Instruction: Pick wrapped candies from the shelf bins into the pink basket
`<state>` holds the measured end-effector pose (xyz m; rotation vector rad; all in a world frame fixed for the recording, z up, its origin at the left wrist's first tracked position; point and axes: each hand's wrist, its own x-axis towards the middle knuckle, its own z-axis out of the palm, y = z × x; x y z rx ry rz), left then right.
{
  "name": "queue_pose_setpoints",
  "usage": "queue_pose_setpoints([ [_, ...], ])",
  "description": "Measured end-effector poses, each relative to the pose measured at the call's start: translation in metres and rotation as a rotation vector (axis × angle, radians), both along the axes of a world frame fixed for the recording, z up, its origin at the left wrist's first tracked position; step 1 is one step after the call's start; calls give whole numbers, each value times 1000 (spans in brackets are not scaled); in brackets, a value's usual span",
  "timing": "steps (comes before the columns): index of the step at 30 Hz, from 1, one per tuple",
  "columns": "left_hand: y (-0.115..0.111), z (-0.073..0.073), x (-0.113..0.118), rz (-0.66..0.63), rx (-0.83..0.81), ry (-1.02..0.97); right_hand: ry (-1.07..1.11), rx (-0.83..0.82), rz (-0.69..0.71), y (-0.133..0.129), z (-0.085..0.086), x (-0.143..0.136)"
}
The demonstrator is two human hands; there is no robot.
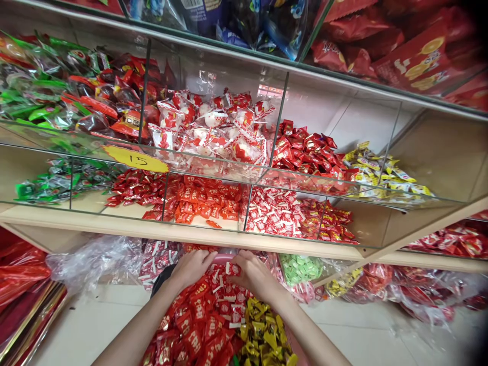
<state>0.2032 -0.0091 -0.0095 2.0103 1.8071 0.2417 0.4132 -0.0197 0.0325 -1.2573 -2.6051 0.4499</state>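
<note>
Below the shelves stands a pink basin [222, 258] full of wrapped candies. My left hand [193, 267] rests at its far rim, with its fingers curled over the edge and partly hidden. Across from it, my right hand [254, 276] reaches over the rim, its fingers slightly apart above red-and-white candies [235, 302]. No candy shows in its grasp. Red candies [198, 320] fill the basin's left side, while yellow candies [265, 335] lie on the right near my right forearm.
Glass-fronted shelves hold sorted candies, with a yellow "15" tag [136, 159] on the upper one. The lower shelf's wooden edge [213, 239] runs just beyond my hands. Clear plastic bags [99, 259], green candies [301, 268] and bagged candies [423, 292] lie underneath. Red bags [19, 269] stand left.
</note>
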Motion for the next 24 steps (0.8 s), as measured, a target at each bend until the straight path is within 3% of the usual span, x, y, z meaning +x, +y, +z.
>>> queue_pose_setpoints([
  [17,-1,3,0,1,14,3,-26,13,37,6,-17,-16],
  [20,-1,3,0,3,11,-5,14,30,42,2,-9,-14],
  [24,0,3,-1,9,-24,-16,162,66,40,-1,22,-8],
])
